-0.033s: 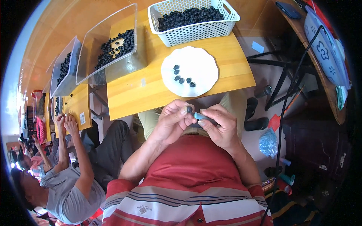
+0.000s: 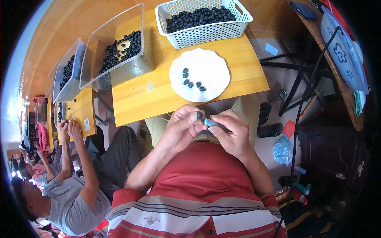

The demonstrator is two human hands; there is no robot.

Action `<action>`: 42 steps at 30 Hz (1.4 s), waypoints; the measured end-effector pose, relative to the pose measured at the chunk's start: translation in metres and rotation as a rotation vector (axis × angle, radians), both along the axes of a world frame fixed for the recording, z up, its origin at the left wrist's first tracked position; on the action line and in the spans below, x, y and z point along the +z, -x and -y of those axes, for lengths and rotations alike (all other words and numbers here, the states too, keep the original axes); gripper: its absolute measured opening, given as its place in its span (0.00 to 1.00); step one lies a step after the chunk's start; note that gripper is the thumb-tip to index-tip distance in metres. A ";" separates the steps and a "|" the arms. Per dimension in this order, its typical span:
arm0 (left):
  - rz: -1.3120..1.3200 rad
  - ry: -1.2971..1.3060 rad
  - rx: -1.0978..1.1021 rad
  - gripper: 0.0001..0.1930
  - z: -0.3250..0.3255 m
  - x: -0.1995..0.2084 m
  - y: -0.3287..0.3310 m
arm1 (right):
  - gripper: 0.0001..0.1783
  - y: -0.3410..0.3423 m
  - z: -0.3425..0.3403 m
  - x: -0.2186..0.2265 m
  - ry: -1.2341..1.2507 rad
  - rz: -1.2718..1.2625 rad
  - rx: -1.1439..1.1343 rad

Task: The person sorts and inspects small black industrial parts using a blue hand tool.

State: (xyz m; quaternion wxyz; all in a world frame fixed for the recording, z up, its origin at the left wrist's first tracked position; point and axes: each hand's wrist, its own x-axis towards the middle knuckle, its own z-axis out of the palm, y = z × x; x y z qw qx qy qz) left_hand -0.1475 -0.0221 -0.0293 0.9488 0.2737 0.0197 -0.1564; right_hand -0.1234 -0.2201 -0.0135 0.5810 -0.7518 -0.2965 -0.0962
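In front of my belly, my left hand (image 2: 180, 127) is closed, pinching a small round black bead-like piece (image 2: 199, 115) between thumb and fingertips. My right hand (image 2: 232, 129) is closed on a small light-blue piece (image 2: 209, 122), its tip close against the black piece; its far end is hidden in my fingers. Just beyond my hands, a white scalloped plate (image 2: 212, 73) rests on the wooden table, carrying several of the same black pieces (image 2: 191, 84). I cannot tell what the black pieces are made of.
On the wooden table (image 2: 158, 101) stand a white perforated basket (image 2: 206, 38) and a clear plastic bin (image 2: 133, 69), both holding many black pieces. To the left, a co-worker (image 2: 75, 202) handles something at another table. A dark cable (image 2: 298, 119) hangs at the right, near a dark cabinet (image 2: 333, 158).
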 end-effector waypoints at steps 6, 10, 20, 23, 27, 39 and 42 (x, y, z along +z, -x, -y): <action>-0.042 0.028 -0.009 0.07 0.002 -0.002 0.002 | 0.13 0.001 0.000 -0.002 0.029 0.009 -0.016; -0.060 0.048 -0.016 0.07 0.002 -0.003 0.003 | 0.14 0.001 0.000 -0.006 0.027 0.016 -0.023; -0.073 0.059 -0.039 0.08 0.002 -0.003 -0.001 | 0.13 -0.006 0.003 -0.014 -0.004 -0.065 -0.059; -0.069 0.047 -0.042 0.08 0.001 -0.003 -0.005 | 0.13 -0.007 0.005 -0.016 -0.017 -0.081 -0.059; -0.028 -0.174 0.037 0.06 -0.004 0.007 -0.019 | 0.11 -0.005 0.010 -0.020 -0.008 -0.097 -0.094; 0.586 -1.363 0.596 0.12 -0.018 0.103 -0.200 | 0.11 0.012 0.021 -0.026 -0.010 -0.184 -0.135; 0.653 -1.573 0.440 0.12 -0.019 0.093 -0.185 | 0.12 0.014 0.028 -0.024 -0.041 -0.169 -0.181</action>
